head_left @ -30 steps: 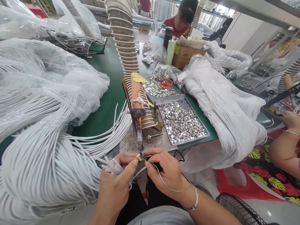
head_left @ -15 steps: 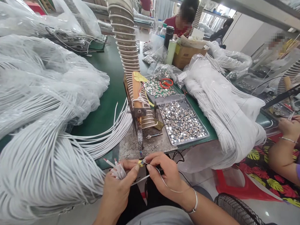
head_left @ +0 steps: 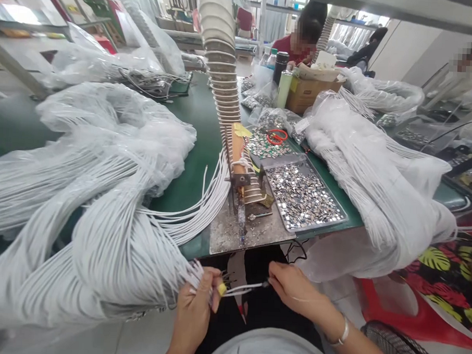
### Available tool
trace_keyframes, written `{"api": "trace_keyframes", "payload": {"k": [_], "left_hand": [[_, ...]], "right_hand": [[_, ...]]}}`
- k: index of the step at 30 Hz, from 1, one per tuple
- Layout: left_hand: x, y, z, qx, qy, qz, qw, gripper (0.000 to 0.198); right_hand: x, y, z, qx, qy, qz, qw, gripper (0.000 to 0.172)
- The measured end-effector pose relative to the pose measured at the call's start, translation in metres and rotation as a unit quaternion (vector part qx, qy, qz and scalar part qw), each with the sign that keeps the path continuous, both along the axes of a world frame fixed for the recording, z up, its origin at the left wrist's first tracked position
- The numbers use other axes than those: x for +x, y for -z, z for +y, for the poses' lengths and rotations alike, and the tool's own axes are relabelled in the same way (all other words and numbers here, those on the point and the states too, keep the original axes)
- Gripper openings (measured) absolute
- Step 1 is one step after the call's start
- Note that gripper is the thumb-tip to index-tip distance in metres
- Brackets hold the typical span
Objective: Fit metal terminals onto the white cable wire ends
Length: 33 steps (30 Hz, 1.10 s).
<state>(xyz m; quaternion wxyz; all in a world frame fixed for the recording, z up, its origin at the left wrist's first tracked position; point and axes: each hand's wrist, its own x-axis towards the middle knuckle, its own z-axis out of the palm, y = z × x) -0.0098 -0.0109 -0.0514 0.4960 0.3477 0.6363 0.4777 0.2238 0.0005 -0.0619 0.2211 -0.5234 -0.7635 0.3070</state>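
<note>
My left hand [head_left: 197, 303] is closed around the ends of several white cables [head_left: 195, 273] that run off into the big white cable bundle [head_left: 100, 244] on my left. A yellow cap sits on its fingertip. My right hand [head_left: 293, 289] pinches the end of one white cable [head_left: 242, 288] that stretches across to my left hand. Both hands are below the front edge of the bench, under the soldering iron [head_left: 238, 198] clamped upright on the scorched metal plate [head_left: 253, 231].
A tray of small shiny parts [head_left: 303, 198] lies right of the iron, with red scissors [head_left: 277, 136] behind it. A ribbed extraction hose [head_left: 223, 72] rises above. Bagged white cables [head_left: 377, 167] lie on the right. Other people sit at the far end and right.
Both hands dropped away from the soldering iron tip to below the bench edge and moved apart, a cable now stretched between them. The camera view shifted left and down.
</note>
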Motion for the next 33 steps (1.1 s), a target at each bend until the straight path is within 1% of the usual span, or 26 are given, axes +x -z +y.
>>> {"api": "trace_keyframes", "payload": {"k": [2, 4, 7, 10, 12, 13, 16, 18, 21, 23, 26, 28, 30, 33], "left_hand": [[0.001, -0.003, -0.004, -0.03, 0.024, -0.026, 0.999, 0.045], [0.004, -0.009, -0.005, -0.061, 0.071, -0.057, 0.994, 0.046], [0.005, -0.018, -0.002, -0.091, 0.141, -0.08, 0.982, 0.045], [0.003, -0.023, 0.001, -0.073, 0.25, -0.068, 0.963, 0.043], [0.001, -0.024, 0.001, -0.048, 0.297, -0.038, 0.953, 0.046], [0.0, -0.025, -0.001, -0.039, 0.301, -0.019, 0.953, 0.046], [-0.002, -0.03, -0.007, -0.032, 0.271, 0.019, 0.962, 0.045], [-0.002, -0.033, -0.008, -0.034, 0.265, 0.015, 0.964, 0.045], [-0.001, -0.034, -0.004, -0.039, 0.287, -0.003, 0.957, 0.044], [-0.002, -0.032, 0.001, -0.043, 0.29, -0.008, 0.956, 0.042], [-0.002, -0.029, 0.005, -0.045, 0.271, 0.006, 0.962, 0.042], [-0.001, -0.028, 0.005, -0.048, 0.254, 0.015, 0.966, 0.041], [0.001, -0.03, 0.004, -0.053, 0.229, 0.01, 0.972, 0.039], [0.004, -0.031, 0.002, -0.046, 0.197, 0.015, 0.979, 0.034]], "right_hand": [[0.007, 0.006, -0.004, -0.007, -0.013, -0.006, 1.0, 0.017], [0.004, 0.002, -0.005, -0.005, -0.016, 0.019, 1.0, 0.024], [-0.017, -0.02, 0.0, 0.003, -0.028, 0.129, 0.991, 0.027], [-0.042, -0.042, 0.011, -0.02, -0.025, 0.23, 0.973, 0.02], [-0.053, -0.048, 0.016, -0.045, -0.017, 0.276, 0.96, 0.015], [-0.056, -0.048, 0.017, -0.054, -0.013, 0.291, 0.955, 0.014], [-0.057, -0.044, 0.015, -0.066, -0.01, 0.315, 0.947, 0.019], [-0.054, -0.041, 0.011, -0.064, -0.019, 0.327, 0.943, 0.023], [-0.048, -0.038, 0.007, -0.064, -0.026, 0.34, 0.938, 0.025], [-0.046, -0.037, 0.007, -0.074, -0.006, 0.349, 0.934, 0.026], [-0.047, -0.037, 0.007, -0.114, 0.03, 0.371, 0.921, 0.029], [-0.051, -0.035, 0.006, -0.154, 0.056, 0.405, 0.899, 0.032], [-0.058, -0.032, 0.004, -0.183, 0.095, 0.455, 0.867, 0.034], [-0.074, -0.027, 0.0, -0.188, 0.16, 0.52, 0.818, 0.037]]}}
